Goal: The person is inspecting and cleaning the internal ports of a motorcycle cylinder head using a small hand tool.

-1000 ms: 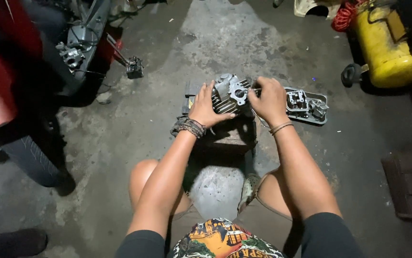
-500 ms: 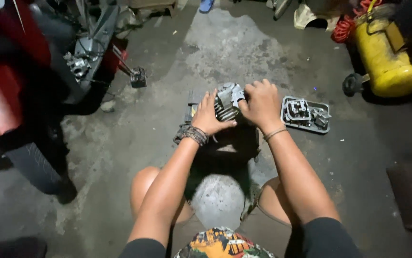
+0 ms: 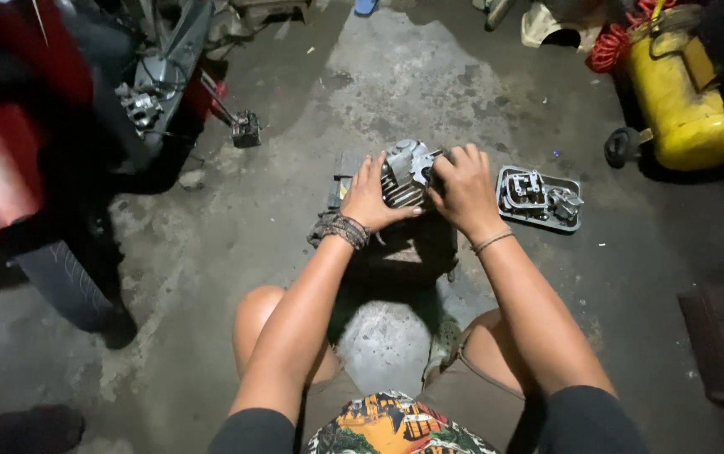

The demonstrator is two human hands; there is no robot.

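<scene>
A motorcycle repair workshop: a red motorbike (image 3: 34, 160) stands left of the left hand (image 3: 372, 202), a yellow compressor tank (image 3: 689, 101) right, on stained concrete floor (image 3: 429, 76).

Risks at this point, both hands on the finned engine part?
1. Left hand and right hand grip the finned engine part bare; fin edges might cut.
2. It sits on a low dark block; it might slip onto the concrete floor.
3. The parts tray close by could get knocked.
</scene>
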